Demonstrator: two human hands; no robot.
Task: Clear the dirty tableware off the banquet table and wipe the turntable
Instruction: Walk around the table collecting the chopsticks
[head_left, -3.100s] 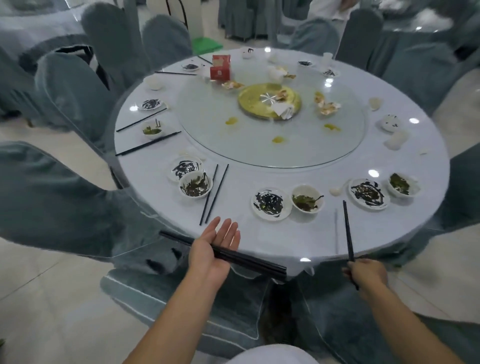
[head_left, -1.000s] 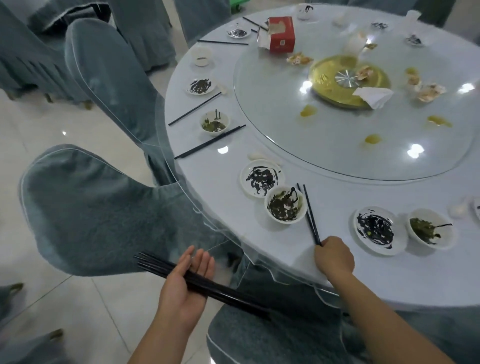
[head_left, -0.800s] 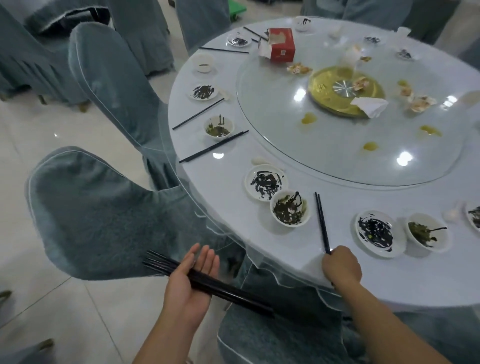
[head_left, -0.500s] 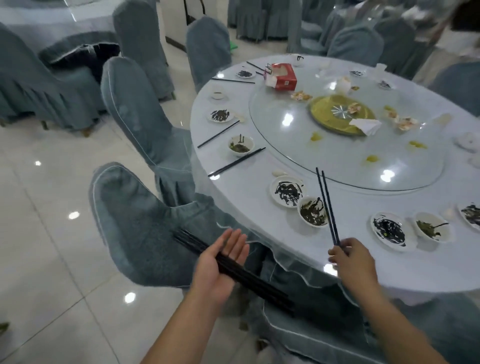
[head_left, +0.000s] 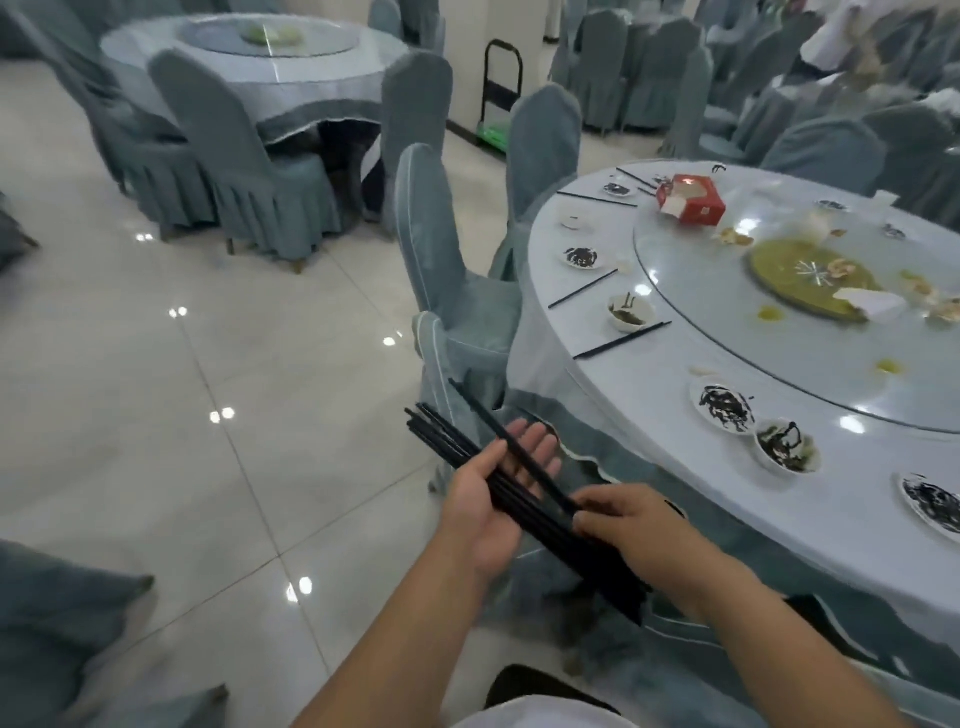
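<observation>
Half a second on, the right hand (head_left: 631, 525) has left the table edge and carried its pair of chopsticks (head_left: 511, 451) across to the left hand (head_left: 491, 499), which waits palm-up, fingers spread, just off the banquet table (head_left: 582, 291). From the head camera, the one view here, the right hand pinches the near end of the pair and lays it at a slight angle over the bundle of chopsticks (head_left: 519, 493) resting across the open left palm — the left thumb lies over the bundle, the fingers not curled round it. To do this well, the pair should probably be swung parallel with the bundle and its ends evened before the left fingers close, or the stack may fan out and slip. Much remains on the cloth: more chopsticks (head_left: 622, 340) beside a small bowl (head_left: 631, 313), and several sauce-streaked dishes (head_left: 723, 408). On the glass turntable (head_left: 727, 332) sit a red tissue box (head_left: 691, 200), a crumpled napkin and yellow spills, none yet wiped — clearing looks to be at an early stage.
</observation>
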